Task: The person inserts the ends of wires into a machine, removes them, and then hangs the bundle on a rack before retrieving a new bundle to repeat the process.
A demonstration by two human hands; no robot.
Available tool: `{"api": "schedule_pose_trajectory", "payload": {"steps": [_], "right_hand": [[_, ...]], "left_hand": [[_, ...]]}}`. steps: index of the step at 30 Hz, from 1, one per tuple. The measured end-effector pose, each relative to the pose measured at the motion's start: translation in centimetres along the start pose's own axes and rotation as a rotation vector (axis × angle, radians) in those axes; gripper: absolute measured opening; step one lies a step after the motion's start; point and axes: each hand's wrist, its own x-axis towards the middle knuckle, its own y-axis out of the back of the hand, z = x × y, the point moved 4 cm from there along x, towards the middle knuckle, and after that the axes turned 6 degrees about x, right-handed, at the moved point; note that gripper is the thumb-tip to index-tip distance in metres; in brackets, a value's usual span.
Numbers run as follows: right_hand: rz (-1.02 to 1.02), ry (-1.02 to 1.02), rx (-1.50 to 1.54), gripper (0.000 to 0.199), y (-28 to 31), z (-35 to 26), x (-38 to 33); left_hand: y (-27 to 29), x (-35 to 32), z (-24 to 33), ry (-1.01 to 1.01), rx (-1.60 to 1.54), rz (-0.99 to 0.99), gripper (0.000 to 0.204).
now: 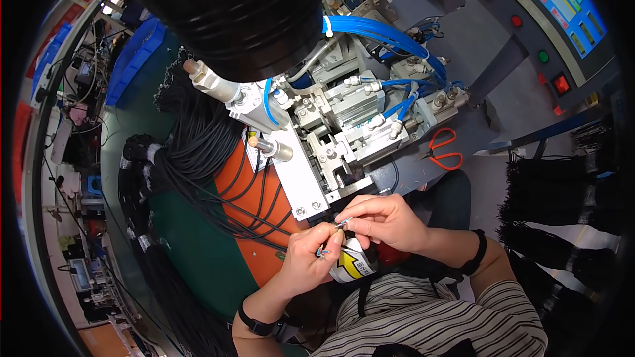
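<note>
In front of my body, close to the near corner of a metal pneumatic fixture, my two hands meet. The fingers of my left hand are closed in a pinch, with thin coloured wires sticking out between them. My right hand pinches the small pale-blue tip of a wire right by the left fingertips. How these wires run inside the left hand is hidden. Just below the hands sits a white rounded object with a yellow arrow label.
Bundles of black cables lie over the green and orange mat on the left. Red-handled scissors rest right of the fixture. A blue bin, a control screen and hanging black cables surround me. A large black cylinder hangs overhead.
</note>
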Motion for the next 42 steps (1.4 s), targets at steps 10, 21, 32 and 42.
{"api": "schedule_pose_trajectory", "payload": {"steps": [10, 21, 32, 42], "right_hand": [[0.028, 0.44, -0.877, 0.007, -0.8, -2.7, 0.0], [-0.039, 0.443, -1.318, 0.01, -1.1, -2.2, 0.3], [0.001, 0.45, -1.287, 0.007, -0.9, -1.9, -0.3], [-0.02, 0.431, -1.32, 0.009, -1.0, -1.9, 0.0]], "left_hand": [[-0.9, -0.4, 0.9, -0.083, 0.271, 0.045, 0.005], [-0.5, -1.2, 1.5, -0.264, 0.783, 0.089, 0.065], [-0.5, -1.2, 1.4, -0.284, 0.752, 0.122, 0.061], [-0.4, -1.1, 1.6, -0.311, 0.785, 0.056, 0.053]]}}
